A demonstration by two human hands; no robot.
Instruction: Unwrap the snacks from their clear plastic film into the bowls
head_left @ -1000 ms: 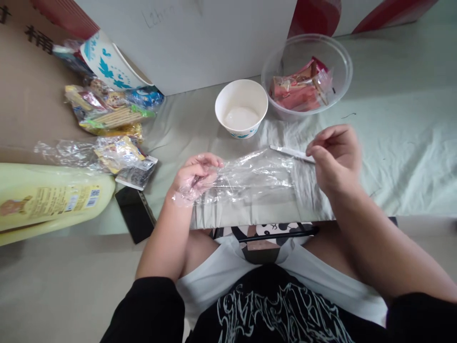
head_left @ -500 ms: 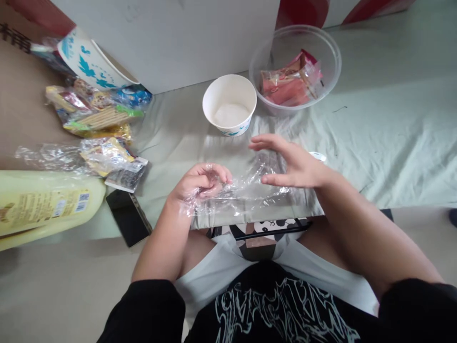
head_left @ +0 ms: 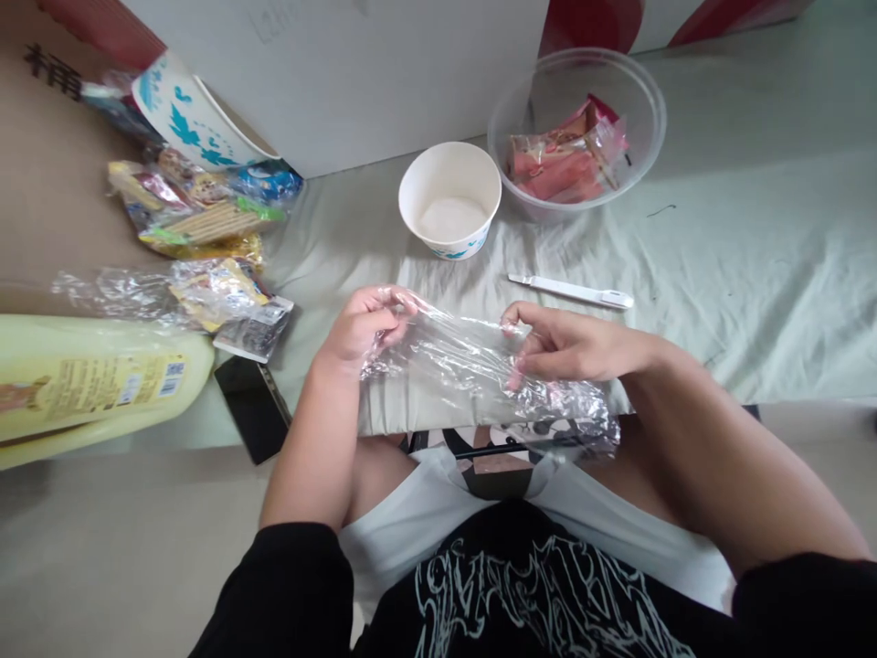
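Note:
A crinkled sheet of clear plastic film [head_left: 449,356] is stretched between my two hands, over the near edge of the cloth. My left hand [head_left: 366,324] pinches its left end between thumb and fingers. My right hand [head_left: 565,343] grips the other side with bent fingers, and loose film hangs below it. Just beyond the right hand lies a white utility knife [head_left: 572,291]. Past the film stands a white paper bucket [head_left: 450,201] with a blue leaf pattern, upright, with nothing visible inside.
A clear plastic bowl [head_left: 648,155] with red and pink packets stands right of the bucket. At left are several snack packets [head_left: 198,215], a tilted paper bucket [head_left: 198,119], a yellow bottle [head_left: 102,384] and a phone [head_left: 253,408]. A white box [head_left: 343,82] stands behind.
My right hand was open and has closed on the film. The film is now drawn taut between both hands. The knife, mostly covered before, now shows.

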